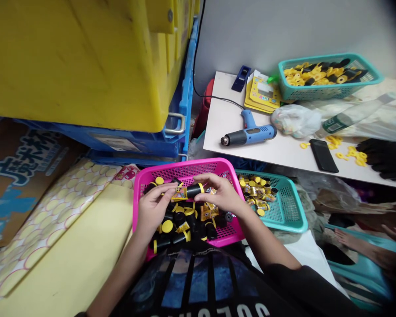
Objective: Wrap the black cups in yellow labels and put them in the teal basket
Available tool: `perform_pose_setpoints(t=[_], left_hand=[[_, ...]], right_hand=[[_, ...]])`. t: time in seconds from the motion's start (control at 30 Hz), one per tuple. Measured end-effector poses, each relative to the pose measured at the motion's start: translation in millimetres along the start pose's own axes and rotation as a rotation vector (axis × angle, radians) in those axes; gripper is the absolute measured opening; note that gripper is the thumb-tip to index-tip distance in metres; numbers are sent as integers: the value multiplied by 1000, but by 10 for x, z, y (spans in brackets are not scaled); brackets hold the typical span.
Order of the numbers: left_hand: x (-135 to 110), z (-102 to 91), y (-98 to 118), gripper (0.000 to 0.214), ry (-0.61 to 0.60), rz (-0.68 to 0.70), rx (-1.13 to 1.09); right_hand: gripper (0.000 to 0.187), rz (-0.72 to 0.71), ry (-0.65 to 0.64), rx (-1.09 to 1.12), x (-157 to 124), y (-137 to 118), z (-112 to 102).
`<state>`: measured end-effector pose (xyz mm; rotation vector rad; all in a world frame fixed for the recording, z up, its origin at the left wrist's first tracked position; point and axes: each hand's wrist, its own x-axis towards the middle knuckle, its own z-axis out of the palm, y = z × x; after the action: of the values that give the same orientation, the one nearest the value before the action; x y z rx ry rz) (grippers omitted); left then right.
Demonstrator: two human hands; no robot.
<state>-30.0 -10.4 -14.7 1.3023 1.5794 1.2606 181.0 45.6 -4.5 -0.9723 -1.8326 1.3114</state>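
Observation:
Both my hands hover over a pink basket (145, 176) on my lap, filled with several small black cylinders with yellow caps (171, 226). My left hand (153, 207) and my right hand (221, 191) together pinch one black cylinder with a yellow label sleeve (188, 191), each at one end, held level above the basket. Fingers of both hands are closed around it.
A teal basket (288, 215) with labelled pieces sits right of the pink one. On the white table (224, 123) lie a blue heat gun (249, 133), a black phone (323, 155), a plastic bag, a bottle and another teal basket (330, 90). Yellow and blue crates (86, 66) stand at left, sticker sheets (53, 211) below.

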Motion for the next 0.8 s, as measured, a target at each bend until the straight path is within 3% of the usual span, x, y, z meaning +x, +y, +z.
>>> perform_pose_setpoints(t=[0.17, 0.37, 0.43, 0.53, 0.63, 0.7, 0.8], left_hand=[[2, 6, 37, 24, -46, -109, -40], [28, -41, 137, 36, -223, -361, -347], [15, -44, 157, 35, -224, -382, -404], [-29, -5, 163, 34, -233, -397, -468], [-74, 61, 171, 29, -249, -364, -521], [-88, 98, 191, 27, -253, -308, -516], [-84, 128, 237, 24, -247, -247, -459]], right_hand=[[45, -66, 21, -78, -9, 69, 109], [48, -207, 94, -73, -29, 99, 250], [50, -143, 104, 70, -55, 100, 312], [44, 43, 126, 469, -96, 93, 432], [44, 251, 23, 861, -117, 84, 561], [47, 315, -54, 1007, -122, 79, 622], [46, 308, -35, 1065, -120, 68, 650]])
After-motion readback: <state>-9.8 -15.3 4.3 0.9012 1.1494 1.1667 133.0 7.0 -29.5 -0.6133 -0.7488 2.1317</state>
